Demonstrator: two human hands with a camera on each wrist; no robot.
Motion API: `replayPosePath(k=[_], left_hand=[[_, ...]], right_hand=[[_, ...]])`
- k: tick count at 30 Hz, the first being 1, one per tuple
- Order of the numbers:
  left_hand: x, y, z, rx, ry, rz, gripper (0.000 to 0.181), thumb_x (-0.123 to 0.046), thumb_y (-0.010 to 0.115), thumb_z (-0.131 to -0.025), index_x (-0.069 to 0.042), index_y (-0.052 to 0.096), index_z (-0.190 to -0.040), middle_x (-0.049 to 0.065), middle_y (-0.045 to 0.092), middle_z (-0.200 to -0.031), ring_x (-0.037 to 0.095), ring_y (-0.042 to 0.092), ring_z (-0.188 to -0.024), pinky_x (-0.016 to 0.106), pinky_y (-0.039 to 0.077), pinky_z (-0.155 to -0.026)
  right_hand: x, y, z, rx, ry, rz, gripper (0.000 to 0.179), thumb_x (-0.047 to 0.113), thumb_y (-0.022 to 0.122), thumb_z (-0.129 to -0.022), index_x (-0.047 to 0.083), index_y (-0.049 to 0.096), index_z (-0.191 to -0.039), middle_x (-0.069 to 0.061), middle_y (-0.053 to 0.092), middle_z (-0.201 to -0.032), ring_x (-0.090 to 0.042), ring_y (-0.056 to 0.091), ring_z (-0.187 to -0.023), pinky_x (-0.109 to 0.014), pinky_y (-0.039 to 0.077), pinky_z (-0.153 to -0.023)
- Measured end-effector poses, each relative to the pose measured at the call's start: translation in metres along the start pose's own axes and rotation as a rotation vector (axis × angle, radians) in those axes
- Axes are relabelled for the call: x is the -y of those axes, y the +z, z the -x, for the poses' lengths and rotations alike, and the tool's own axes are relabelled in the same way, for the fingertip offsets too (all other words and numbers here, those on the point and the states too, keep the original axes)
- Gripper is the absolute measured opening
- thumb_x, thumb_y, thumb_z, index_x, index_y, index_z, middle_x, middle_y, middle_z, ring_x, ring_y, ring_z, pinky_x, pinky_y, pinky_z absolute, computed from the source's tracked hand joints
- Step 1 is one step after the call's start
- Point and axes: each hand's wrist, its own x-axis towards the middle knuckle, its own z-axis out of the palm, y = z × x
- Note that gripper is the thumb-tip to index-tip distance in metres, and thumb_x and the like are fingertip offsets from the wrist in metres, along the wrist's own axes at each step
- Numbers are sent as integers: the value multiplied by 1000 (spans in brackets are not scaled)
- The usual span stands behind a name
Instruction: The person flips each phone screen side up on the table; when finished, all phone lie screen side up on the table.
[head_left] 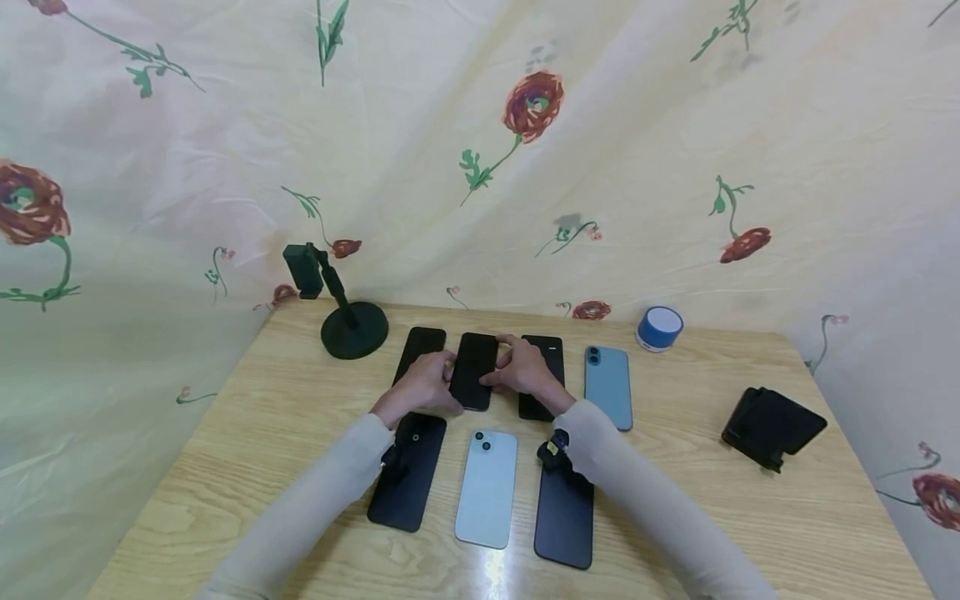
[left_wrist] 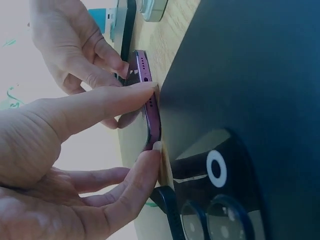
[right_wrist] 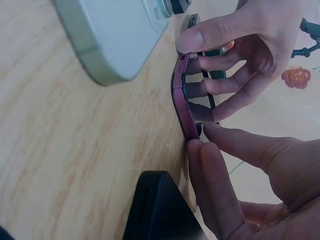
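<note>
Phone [head_left: 472,372], blk scrn up, purple edge, far row, 2nd from L

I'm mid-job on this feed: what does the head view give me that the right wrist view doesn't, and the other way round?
Only the head view: the blue-and-white cylinder, the blue phone and the black object at the table's right side.

Only the right wrist view: the small holes in the purple edge of the phone being handled.

Both: the left hand and right hand on that black-faced phone, the pale phone and the wood-grain tabletop.
</note>
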Motion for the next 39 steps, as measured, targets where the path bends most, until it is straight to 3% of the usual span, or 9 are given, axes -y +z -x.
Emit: replayPosePath(k=[10, 15, 18, 24, 34, 39], left_hand=[[-9, -1, 2, 33, -20, -44, 98, -16, 95, -73, -1, 43, -155, 14, 64, -124, 26, 60, -106, 44, 52, -100], [-12, -1, 6, 25, -3, -42, 98, -16, 95, -75, -5, 42, -157, 17, 60, -137, 31, 57, -124, 51, 45, -114], [-16, -1, 9, 5, 9, -60, 97, -20, 94, -76, -7, 42, -157, 19, 54, -144, 35, 53, -129, 56, 42, -116], [-27, 3, 11, -29, 38, -60, 89, -23, 90, -82, -10, 44, -157, 21, 51, -147, 38, 56, -130, 57, 49, -109], [-38, 18, 3, -43, 152, -39, 89, -25, 88, -85, -12, 40, -159, 19, 53, -144, 34, 59, -125, 49, 52, -104], [-43, 24, -1, -40, 185, -47, 89, -28, 86, -87, -11, 38, -160, 20, 52, -142, 32, 59, -118, 47, 54, -99]], right_hand=[[-1, -10, 6, 48, -23, 11, 91, 17, 86, -86, 5, 35, -160, -19, 69, -119, -23, 77, -87, -45, 53, -103], [-1, -15, 12, 47, -52, 76, 90, 25, 87, -85, 8, 38, -159, -17, 71, -122, -26, 71, -97, -44, 53, -97], [-1, -19, 16, 47, -71, 88, 91, 26, 87, -85, 9, 37, -159, -16, 70, -125, -26, 72, -97, -45, 55, -97], [-4, -27, 21, 35, -99, 115, 91, 27, 87, -86, 9, 37, -160, -16, 68, -129, -21, 75, -86, -47, 57, -99], [-12, -41, 29, 24, -96, 59, 88, 21, 87, -86, 8, 38, -159, -21, 63, -134, -24, 75, -82, -37, 62, -77], [-17, -47, 33, 16, -110, 70, 85, 20, 85, -87, 7, 39, -158, -22, 64, -135, -23, 75, -81, -36, 61, -75]])
